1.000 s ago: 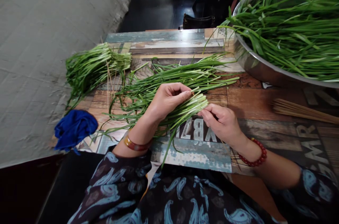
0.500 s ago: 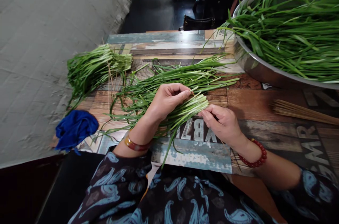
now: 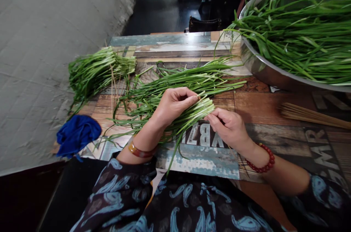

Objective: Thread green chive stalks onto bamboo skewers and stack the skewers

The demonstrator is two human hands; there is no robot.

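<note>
A row of green stalks [image 3: 201, 110] with pale cut ends lies between my two hands. My left hand [image 3: 177, 103] wraps over the row from the left, thumb and index finger pinched at its upper edge, where a thin brown stick tip shows. Below the pale ends, my right hand [image 3: 226, 124] is closed in a pinch at the row's lower right; a thin stick shows faintly under it. Just beyond the hands, loose green stalks [image 3: 189, 78] are spread across the table.
A large metal bowl [image 3: 256, 64] of long green leaves stands at the right. Thin sticks [image 3: 309, 115] lie below it. At the left are a stacked green bundle [image 3: 95, 67], a few loose sticks [image 3: 113, 85] and a blue cloth [image 3: 79, 134] near the wall [image 3: 55, 34].
The whole view has shifted very slightly. Both hands keep nearly the same hold, and the left thumb sits a little closer over the stick tip.
</note>
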